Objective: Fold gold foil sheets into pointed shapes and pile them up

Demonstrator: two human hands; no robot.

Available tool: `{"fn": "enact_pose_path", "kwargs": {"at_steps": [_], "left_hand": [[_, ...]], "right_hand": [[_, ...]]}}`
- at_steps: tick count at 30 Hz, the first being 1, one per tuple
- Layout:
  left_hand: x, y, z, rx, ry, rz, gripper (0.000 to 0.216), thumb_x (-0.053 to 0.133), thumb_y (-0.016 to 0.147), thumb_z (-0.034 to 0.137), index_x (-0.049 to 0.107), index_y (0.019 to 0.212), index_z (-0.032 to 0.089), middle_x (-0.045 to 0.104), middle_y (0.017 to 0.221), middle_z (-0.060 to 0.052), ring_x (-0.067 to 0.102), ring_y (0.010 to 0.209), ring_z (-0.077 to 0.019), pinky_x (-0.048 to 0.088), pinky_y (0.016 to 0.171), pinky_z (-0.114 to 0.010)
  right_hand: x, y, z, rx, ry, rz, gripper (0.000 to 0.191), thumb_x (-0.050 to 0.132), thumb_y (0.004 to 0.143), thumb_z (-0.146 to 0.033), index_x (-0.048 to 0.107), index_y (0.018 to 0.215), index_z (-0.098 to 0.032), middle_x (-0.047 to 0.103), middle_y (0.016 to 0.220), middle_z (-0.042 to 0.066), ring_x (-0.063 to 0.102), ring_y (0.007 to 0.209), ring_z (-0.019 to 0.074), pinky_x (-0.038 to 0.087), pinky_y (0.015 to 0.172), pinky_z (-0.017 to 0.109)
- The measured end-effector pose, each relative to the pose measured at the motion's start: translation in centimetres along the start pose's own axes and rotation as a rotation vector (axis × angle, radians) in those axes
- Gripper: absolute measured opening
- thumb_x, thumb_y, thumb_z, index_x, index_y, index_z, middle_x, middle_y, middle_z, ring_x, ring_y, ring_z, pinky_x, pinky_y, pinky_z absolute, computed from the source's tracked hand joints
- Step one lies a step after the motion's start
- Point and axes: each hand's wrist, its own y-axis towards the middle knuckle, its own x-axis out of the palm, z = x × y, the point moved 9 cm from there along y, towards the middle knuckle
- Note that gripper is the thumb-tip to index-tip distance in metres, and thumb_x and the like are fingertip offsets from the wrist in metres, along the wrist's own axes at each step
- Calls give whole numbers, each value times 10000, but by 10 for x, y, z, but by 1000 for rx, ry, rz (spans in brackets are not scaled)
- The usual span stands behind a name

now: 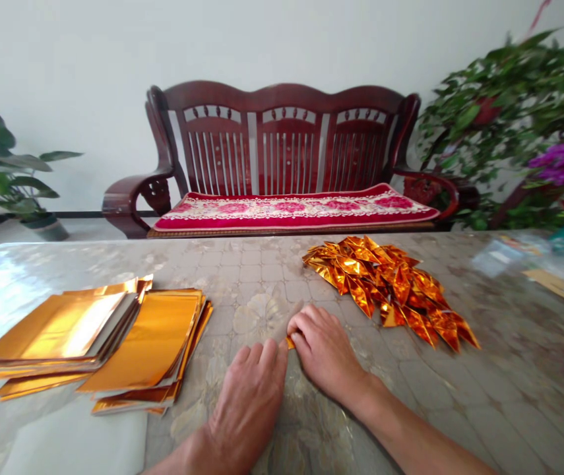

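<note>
Folding looks to be the step: your right hand [324, 349] pinches a small foil piece [290, 343] over the worktop [262, 264], between stacks and heap; your left hand [254, 392] meets it, grip hidden, can't tell. Next move likely calls for firm, even creasing. Smooth, flat gold sheets [148, 340] left; glossy, crinkled, pointed folds [400, 284] right.

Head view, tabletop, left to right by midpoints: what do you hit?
Stacked gold sheets, left hand, orange foil bit, right hand, pile of folded orange foil, clear plastic packaging.
</note>
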Motion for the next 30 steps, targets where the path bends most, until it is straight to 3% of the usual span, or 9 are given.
{"fn": "enact_pose_path", "kwargs": {"at_steps": [12,16,21,30], "left_hand": [[5,-1,5,70,15,-30,228,572,855,94,607,1062,185,557,872,-25,541,796,-206,462,696,-340],[7,-1,6,79,8,-26,173,564,865,111,613,1013,187,555,867,-30,533,790,-205,454,700,-341],[10,-2,5,90,1,-41,154,571,862,116,604,997,183,553,869,-27,527,781,-198,455,706,-339],[9,-2,3,113,-13,-27,245,552,862,84,600,1088,165,566,900,-33,546,787,-209,474,680,-353]], "right_hand": [[1,-1,2,1,16,-12,154,491,934,-102,574,895,-225,575,950,22,506,915,195,345,804,326],[-1,-3,-3,4,8,-12,36,567,921,-189,565,906,-221,572,969,30,496,924,210,349,805,336],[-3,-5,-3,6,-46,-15,46,589,909,-193,562,916,-230,581,973,25,486,916,218,335,798,350],[-4,-5,5,15,-65,-9,58,576,923,-182,561,935,-237,591,989,14,469,917,213,319,795,344]]}}
